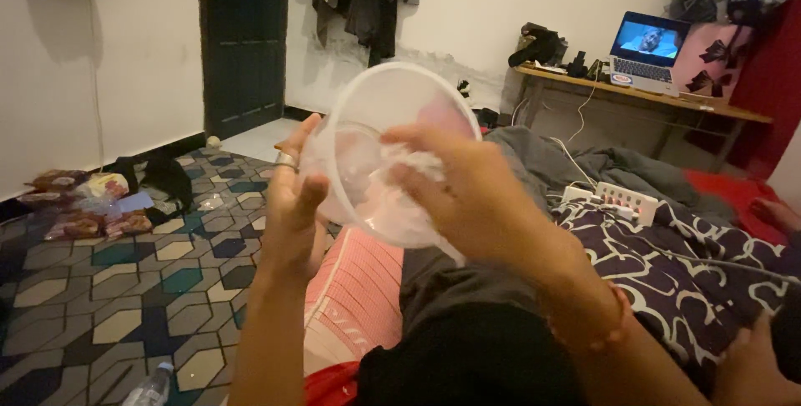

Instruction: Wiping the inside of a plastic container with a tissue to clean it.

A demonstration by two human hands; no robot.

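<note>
A clear plastic bowl [392, 97] is held up in front of me, tilted with its open side toward me. My left hand [292, 197] grips its left rim; a ring shows on one finger. My right hand [467, 193] reaches into the bowl and presses a crumpled white tissue or cloth [392, 193] against the inside. A thin band sits on my right wrist. My legs in pink and dark clothing lie below the bowl.
I sit on a bed with a dark patterned cover [667, 264] and a white power strip [613, 200]. A wooden table [651, 97] holds an open laptop [647, 51]. Snack packets [79, 201] lie on the patterned floor; a bottle [150, 389] stands near. A dark door [244, 39] is ahead.
</note>
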